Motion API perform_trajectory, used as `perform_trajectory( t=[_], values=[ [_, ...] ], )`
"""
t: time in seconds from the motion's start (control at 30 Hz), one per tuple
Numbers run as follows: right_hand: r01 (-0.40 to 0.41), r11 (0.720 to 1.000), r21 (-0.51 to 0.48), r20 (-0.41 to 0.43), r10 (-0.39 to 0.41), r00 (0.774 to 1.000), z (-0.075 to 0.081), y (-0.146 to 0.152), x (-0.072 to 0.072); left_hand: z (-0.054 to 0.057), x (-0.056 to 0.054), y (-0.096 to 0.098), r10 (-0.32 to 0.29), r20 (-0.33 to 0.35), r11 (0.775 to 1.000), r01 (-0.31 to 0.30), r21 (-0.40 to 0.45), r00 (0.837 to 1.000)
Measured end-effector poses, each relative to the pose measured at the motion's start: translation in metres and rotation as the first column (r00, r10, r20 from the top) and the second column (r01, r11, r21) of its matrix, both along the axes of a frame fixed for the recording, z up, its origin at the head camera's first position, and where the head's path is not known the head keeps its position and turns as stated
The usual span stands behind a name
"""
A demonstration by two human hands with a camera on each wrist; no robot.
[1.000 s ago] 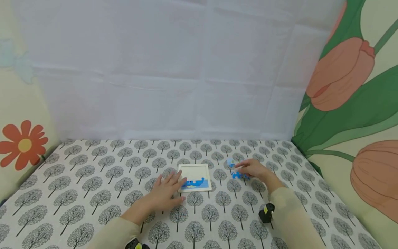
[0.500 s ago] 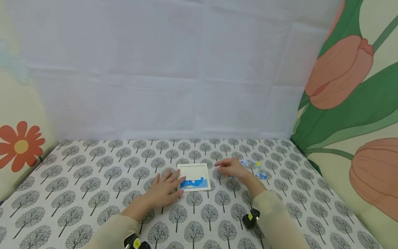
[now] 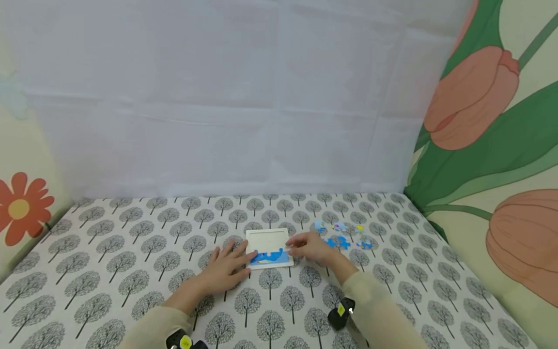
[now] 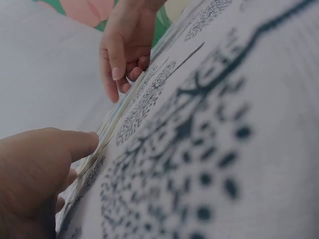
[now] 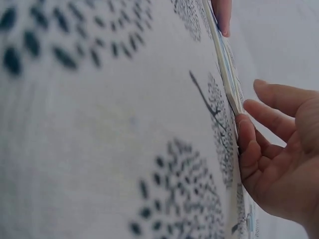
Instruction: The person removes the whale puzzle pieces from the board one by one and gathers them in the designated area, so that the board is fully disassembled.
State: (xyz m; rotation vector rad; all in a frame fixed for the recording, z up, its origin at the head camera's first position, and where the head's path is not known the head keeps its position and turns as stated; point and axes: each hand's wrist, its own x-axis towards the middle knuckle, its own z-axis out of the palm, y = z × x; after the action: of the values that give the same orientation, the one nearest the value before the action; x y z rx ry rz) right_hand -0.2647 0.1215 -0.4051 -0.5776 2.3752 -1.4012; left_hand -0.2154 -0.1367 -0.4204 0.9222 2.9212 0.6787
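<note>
A white puzzle tray [image 3: 267,231] lies mid-table, its lower part filled with blue pieces [image 3: 270,257] forming a picture. My left hand [image 3: 224,270] lies spread at the tray's left edge, its fingertips overlapping the frame in the head view. Across from it, my right hand [image 3: 311,248] is at the tray's right edge. In the right wrist view, the thumb and forefinger of the right hand [image 5: 279,134] stand apart, with no piece showing between them, and its other fingers are loosely curled beside the tray's corner [image 5: 234,97].
Several loose jigsaw pieces lie right of the tray, including a blue cluster [image 3: 339,242], a light blue piece [image 3: 319,225] and a yellow one [image 3: 359,228]. A tree-print cloth [image 3: 144,271] covers the table. Behind hangs a white sheet [image 3: 218,121].
My right hand has moved left from the loose pieces to the tray's right edge, uncovering those pieces. The left hand stays beside the tray's left edge.
</note>
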Motion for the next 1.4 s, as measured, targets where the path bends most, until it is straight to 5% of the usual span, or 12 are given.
perform_trajectory(
  t=[0.67, 1.4],
  values=[
    [0.032, 0.993, 0.110, -0.134, -0.018, 0.991, -0.007, -0.006, 0.005, -0.005, -0.002, 0.003, -0.042, -0.085, 0.997, 0.048, 0.067, 0.995],
    [0.105, 0.974, 0.199, -0.167, -0.072, 0.983, -0.007, -0.011, 0.009, -0.003, 0.001, 0.013, -0.032, -0.056, 0.998, 0.034, 0.047, 0.998]
  ],
)
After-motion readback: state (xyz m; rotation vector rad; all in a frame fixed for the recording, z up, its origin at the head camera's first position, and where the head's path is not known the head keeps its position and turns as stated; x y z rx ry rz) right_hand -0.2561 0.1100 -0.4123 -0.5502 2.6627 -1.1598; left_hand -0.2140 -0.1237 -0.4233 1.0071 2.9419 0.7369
